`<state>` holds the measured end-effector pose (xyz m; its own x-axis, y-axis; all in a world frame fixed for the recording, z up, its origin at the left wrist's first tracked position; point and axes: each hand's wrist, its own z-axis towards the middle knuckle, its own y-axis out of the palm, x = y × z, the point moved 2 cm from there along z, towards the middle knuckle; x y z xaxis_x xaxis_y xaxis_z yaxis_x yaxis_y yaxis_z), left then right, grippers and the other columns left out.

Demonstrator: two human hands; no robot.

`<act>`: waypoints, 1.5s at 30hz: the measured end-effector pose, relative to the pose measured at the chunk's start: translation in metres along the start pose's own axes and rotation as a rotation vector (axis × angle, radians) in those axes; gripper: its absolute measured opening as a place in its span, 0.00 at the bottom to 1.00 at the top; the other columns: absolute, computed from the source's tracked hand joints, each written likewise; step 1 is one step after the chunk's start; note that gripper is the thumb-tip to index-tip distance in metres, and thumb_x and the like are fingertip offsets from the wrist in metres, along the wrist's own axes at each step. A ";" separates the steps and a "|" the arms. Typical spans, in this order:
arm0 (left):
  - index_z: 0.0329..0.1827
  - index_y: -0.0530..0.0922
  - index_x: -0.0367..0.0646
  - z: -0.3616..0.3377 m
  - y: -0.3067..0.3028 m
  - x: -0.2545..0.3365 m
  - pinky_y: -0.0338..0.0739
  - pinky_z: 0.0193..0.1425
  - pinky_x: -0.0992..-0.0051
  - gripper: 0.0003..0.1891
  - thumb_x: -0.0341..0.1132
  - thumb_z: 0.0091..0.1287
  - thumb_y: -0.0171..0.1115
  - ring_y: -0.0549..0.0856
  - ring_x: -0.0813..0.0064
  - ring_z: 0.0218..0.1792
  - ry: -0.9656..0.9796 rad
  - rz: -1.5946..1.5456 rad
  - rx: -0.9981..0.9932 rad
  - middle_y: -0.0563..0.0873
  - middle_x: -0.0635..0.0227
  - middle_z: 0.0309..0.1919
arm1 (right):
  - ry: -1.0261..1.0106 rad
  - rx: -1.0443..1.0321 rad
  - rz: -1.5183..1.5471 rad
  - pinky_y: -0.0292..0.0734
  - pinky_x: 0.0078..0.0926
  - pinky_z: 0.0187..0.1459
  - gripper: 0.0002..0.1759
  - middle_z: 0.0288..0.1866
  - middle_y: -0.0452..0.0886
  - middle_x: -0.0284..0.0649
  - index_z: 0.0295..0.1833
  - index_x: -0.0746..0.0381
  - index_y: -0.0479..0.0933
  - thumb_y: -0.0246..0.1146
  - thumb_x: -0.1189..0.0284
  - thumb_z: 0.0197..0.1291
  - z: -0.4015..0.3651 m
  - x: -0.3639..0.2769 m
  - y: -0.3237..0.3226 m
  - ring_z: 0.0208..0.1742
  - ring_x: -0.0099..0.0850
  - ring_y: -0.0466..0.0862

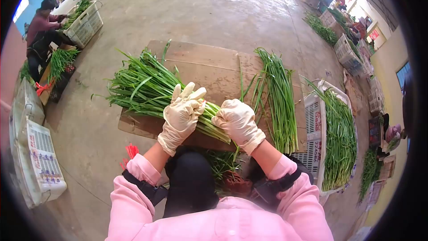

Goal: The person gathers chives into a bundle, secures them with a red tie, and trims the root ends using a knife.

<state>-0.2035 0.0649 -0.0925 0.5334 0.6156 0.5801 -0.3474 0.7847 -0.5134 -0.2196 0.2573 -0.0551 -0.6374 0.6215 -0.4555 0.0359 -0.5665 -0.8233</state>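
Both grip slim green-leaf bundle (142, 85): left hand (180, 116), right hand (236, 122) (wrinkled cream gloves (171, 136)).

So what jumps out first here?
A big bunch of greens lies on cardboard mid-frame, the left hand laid over it and the right hand clenched on its stem end, both in pale gloves. To the right, a second bunch and a white crate full of more greens.

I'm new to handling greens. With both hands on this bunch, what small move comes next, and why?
Probably square up the stem ends: the right hand has its grip on them, while the left hand lies across the bunch, whose leaves fan out loosely over the cardboard.
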 end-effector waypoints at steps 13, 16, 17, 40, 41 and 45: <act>0.39 0.85 0.43 0.004 0.002 -0.006 0.55 0.84 0.59 0.00 0.28 0.68 0.69 0.81 0.59 0.69 -0.120 -0.111 -0.135 0.90 0.61 0.56 | 0.002 -0.130 -0.411 0.70 0.48 0.68 0.50 0.77 0.65 0.62 0.72 0.69 0.68 0.74 0.46 0.52 -0.005 -0.022 0.014 0.72 0.55 0.72; 0.39 0.84 0.44 0.011 0.003 -0.002 0.59 0.82 0.58 0.02 0.27 0.68 0.69 0.84 0.59 0.67 0.079 -0.030 -0.161 0.91 0.61 0.55 | 0.099 -0.218 -0.225 0.69 0.46 0.71 0.53 0.76 0.65 0.63 0.76 0.71 0.63 0.75 0.48 0.54 -0.016 -0.005 0.042 0.75 0.56 0.70; 0.38 0.84 0.45 0.011 0.004 -0.003 0.60 0.82 0.57 0.02 0.27 0.67 0.68 0.84 0.59 0.66 0.080 -0.053 -0.172 0.91 0.62 0.54 | 0.073 -0.167 -0.166 0.70 0.46 0.70 0.52 0.75 0.67 0.63 0.75 0.71 0.64 0.75 0.49 0.55 -0.018 -0.003 0.043 0.73 0.55 0.71; 0.75 0.69 0.42 0.052 -0.233 -0.097 0.80 0.69 0.60 0.26 0.45 0.80 0.56 0.82 0.61 0.64 -0.276 -0.788 0.524 0.78 0.59 0.69 | 0.285 0.075 -0.337 0.60 0.50 0.77 0.30 0.73 0.75 0.51 0.64 0.61 0.80 0.70 0.73 0.53 -0.128 0.154 -0.053 0.76 0.52 0.70; 0.76 0.68 0.42 0.048 -0.239 -0.099 0.80 0.69 0.60 0.26 0.45 0.80 0.57 0.82 0.61 0.64 -0.281 -0.770 0.541 0.78 0.59 0.69 | 0.270 0.091 -0.292 0.59 0.51 0.78 0.30 0.73 0.75 0.52 0.65 0.63 0.79 0.70 0.74 0.52 -0.127 0.153 -0.052 0.77 0.52 0.69; 0.76 0.67 0.43 0.030 -0.247 -0.102 0.79 0.70 0.58 0.28 0.45 0.79 0.59 0.81 0.61 0.66 -0.303 -0.715 0.615 0.77 0.58 0.70 | 0.201 0.085 -0.242 0.61 0.49 0.78 0.30 0.73 0.75 0.53 0.66 0.63 0.79 0.70 0.76 0.53 -0.118 0.141 -0.049 0.76 0.52 0.70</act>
<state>-0.1953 -0.1893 -0.0055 0.5837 -0.0924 0.8067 -0.4059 0.8272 0.3884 -0.2205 0.4367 -0.1197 -0.4547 0.8331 -0.3151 -0.1681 -0.4277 -0.8882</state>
